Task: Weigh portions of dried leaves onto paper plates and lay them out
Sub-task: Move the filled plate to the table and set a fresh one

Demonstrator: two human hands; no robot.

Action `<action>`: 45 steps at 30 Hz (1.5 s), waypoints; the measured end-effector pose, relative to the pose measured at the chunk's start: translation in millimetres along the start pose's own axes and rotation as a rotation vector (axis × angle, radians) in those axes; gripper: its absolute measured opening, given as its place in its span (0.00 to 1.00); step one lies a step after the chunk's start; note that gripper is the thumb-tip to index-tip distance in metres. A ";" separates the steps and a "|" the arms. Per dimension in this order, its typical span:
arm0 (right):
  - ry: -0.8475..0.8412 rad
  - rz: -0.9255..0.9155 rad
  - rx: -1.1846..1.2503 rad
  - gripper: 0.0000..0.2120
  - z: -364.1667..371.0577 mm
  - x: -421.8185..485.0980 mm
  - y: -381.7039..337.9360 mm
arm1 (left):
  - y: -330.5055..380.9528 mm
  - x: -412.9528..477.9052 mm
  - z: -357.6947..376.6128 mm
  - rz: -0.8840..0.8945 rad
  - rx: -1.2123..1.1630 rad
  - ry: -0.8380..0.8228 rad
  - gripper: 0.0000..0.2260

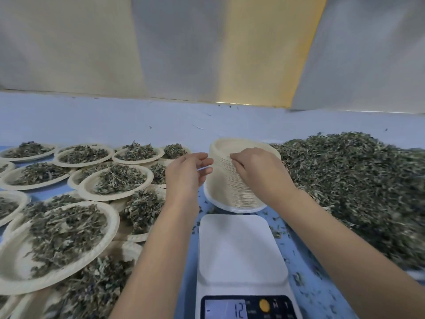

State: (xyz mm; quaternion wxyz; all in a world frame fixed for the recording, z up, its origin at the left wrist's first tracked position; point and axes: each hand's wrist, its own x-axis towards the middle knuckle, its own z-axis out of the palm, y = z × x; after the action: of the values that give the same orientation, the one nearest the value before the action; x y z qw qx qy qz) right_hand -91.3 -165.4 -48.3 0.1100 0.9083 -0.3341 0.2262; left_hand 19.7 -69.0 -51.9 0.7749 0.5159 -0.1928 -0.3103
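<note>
Up close, right hand (253,166) pinches top rims of a tall, finely ribbed cream paper plate stack (226,180); left hand (186,173), beside that grip, touches its side, grasp unclear

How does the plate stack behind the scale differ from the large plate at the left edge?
The plate stack is empty on top; the large plate carries dried leaves. The stack stands tall and leans, with the left hand and right hand at it; the large plate is single and untouched. Both are pale paper plates.
</note>
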 end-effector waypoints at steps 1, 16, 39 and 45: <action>-0.001 -0.004 0.000 0.16 0.9 0.6 -0.1 | -0.6 -0.7 -0.1 -0.002 0.001 -0.002 0.10; 0.431 -0.216 0.135 0.08 13.8 -2.0 4.2 | -8.6 -9.0 9.3 0.007 0.019 -0.064 0.07; 0.523 0.352 0.599 0.17 -27.1 -48.5 16.1 | 1.8 -22.6 -10.1 0.112 0.302 0.023 0.10; 0.306 0.634 1.142 0.14 -27.5 -63.2 29.0 | 6.8 -29.6 -24.1 0.082 0.435 -0.064 0.11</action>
State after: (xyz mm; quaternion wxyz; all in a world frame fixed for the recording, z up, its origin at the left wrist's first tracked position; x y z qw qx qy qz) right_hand -162.2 -142.3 -53.5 -0.4136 0.6396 -0.3930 0.5151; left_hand 14.9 -30.6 -54.5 0.6506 0.6525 -0.3005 -0.2461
